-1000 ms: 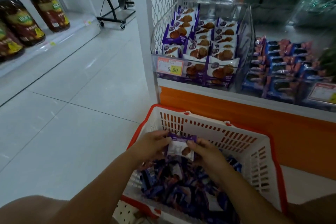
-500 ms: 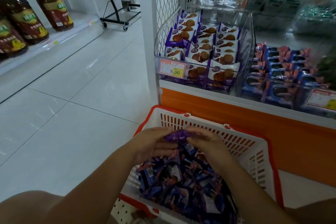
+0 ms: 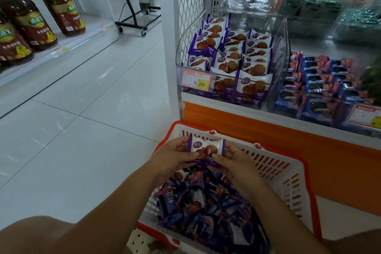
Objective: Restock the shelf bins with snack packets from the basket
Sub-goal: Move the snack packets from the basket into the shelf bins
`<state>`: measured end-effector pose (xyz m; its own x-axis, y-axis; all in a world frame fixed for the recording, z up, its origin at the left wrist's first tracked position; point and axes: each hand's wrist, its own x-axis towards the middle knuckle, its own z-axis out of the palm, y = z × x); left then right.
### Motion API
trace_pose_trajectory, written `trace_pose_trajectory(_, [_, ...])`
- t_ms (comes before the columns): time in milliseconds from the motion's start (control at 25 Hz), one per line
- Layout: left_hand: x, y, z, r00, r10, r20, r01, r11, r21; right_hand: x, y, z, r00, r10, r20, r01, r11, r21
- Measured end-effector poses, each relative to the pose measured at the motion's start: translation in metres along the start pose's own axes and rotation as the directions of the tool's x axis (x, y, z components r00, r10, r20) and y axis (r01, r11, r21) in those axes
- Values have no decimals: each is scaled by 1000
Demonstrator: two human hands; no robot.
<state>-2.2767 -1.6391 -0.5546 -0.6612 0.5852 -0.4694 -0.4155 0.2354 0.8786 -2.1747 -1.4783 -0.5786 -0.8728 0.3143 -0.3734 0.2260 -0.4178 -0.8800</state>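
I saw the left hand (image 3: 173,156) and right hand (image 3: 233,163) each with its grip closed on one side of a single purple-and-white snack packet (image 3: 206,149), held face-up over the far end of the red-and-white basket (image 3: 288,171). The basket sat on the pale tiled floor (image 3: 82,130) beside the shelf's orange base panel (image 3: 309,150), heaped with more packets (image 3: 206,212). Above, the clear shelf bin (image 3: 278,47) held rows of matching packets behind a price tag (image 3: 195,82), while across the aisle stood oil bottles (image 3: 61,6) and a black wheeled rack (image 3: 134,20)
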Motion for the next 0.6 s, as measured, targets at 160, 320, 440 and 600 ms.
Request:
trace_pose_trajectory(160, [-6, 15, 1, 996, 84, -20, -82, 993, 83, -6, -13, 6, 998, -70, -4, 69, 989, -128])
trace_pose_trajectory(320, [-19, 76, 2, 939, 344, -18, -325, 900, 291, -11, -68, 30, 945, -325, 22, 317, 899, -302])
trace_pose_trajectory(440, [-21, 122, -6, 818, 570, -72, -427, 687, 588, -9, -130, 53, 864, -502, 31, 454, 753, -476])
trace_pose_trajectory(600, [-9, 136, -23, 764, 645, -19, -392, 487, 781, 37, -202, 69, 748, -663, 9, 509, 565, -650])
